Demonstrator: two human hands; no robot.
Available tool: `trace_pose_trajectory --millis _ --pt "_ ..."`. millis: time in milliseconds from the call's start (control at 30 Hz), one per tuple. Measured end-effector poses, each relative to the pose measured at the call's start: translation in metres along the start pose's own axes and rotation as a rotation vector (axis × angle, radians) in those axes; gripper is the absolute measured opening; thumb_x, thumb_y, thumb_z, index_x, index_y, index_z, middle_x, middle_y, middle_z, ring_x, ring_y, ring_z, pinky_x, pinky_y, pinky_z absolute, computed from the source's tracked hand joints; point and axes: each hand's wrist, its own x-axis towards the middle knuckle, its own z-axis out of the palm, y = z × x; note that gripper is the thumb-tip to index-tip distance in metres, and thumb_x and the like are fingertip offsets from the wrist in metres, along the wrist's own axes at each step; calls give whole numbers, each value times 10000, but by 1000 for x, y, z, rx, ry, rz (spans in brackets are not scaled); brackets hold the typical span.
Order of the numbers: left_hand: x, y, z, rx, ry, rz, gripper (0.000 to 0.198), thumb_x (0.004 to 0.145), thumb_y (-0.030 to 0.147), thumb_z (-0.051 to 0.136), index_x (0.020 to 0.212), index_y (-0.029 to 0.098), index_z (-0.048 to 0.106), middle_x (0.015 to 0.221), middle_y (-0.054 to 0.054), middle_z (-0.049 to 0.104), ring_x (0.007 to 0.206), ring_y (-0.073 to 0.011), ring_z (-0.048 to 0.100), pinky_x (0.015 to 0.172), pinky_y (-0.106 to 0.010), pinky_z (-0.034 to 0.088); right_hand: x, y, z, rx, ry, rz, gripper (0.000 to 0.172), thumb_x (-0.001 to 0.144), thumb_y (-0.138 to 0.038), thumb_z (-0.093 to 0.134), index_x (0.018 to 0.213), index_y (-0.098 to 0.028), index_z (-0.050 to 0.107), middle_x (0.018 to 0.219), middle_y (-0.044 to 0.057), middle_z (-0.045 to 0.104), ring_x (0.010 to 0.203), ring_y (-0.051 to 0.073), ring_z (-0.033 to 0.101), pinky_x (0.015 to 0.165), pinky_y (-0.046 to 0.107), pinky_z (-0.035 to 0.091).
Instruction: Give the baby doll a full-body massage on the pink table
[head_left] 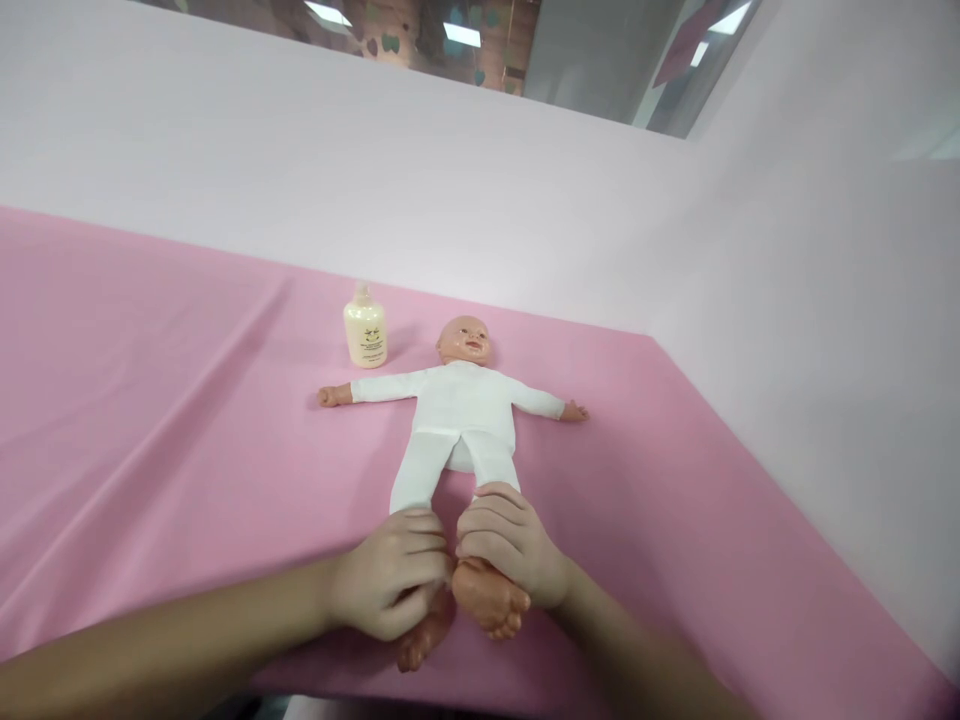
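A baby doll [465, 400] in a white outfit lies on its back on the pink sheet [225, 430], head toward the wall and arms spread wide. My left hand [401, 572] is wrapped round the doll's lower leg on the left, and that foot [426, 635] pokes out below my fingers. Round the other lower leg my right hand [514, 545] is closed, with the doll's sole and toes [491, 598] turned toward me. My fingers hide both of the doll's ankles.
Left of the doll's head stands a cream-coloured pump bottle [366, 332], upright. A white wall [337, 170] runs behind the pink surface, and another wall [810, 300] bounds it on the right. Creases [180, 420] cross the sheet at left. A window [480, 50] tops the back wall.
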Motion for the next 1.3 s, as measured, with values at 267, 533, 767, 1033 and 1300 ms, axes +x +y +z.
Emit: trace_pose_trajectory --millis 267,533,767,1033,1300 --pt "8 3 -5 -60 57 95 131 926 158 412 919 233 520 670 -20 584 624 -192 524 655 -347 442 -1 6 0 125 -30 67 121 1001 -270 446 918 -236 527 785 -10 679 690 130 603 741 308 490" --pt "9 4 -2 -70 2 276 348 1053 294 300 1317 208 511 749 -48 664 626 -204 591 660 -359 486 -17 11 7 110 -179 130 374 857 -585 649 832 -244 497 740 -25 637 652 133 589 710 328 476" --pt "8 1 -8 -122 97 105 405 1045 230 352 1442 188 420 848 -65 687 722 -192 643 731 -341 538 -18 4 17 107 -190 80 386 807 -559 705 769 -248 478 664 -46 539 626 142 540 682 326 484" --pt "6 -4 -9 -114 96 92 421 1030 209 361 1444 197 433 836 -52 680 723 -194 637 729 -339 540 -12 -5 16 181 -259 137 354 746 -528 702 870 -251 520 657 -56 584 654 144 613 758 310 530" --pt "6 -11 -13 -109 140 -52 391 1035 196 380 1418 219 458 846 -35 692 753 -183 661 749 -325 539 -12 -12 21 211 -420 193 337 785 -477 709 879 -261 467 807 -18 685 826 167 682 859 321 516"
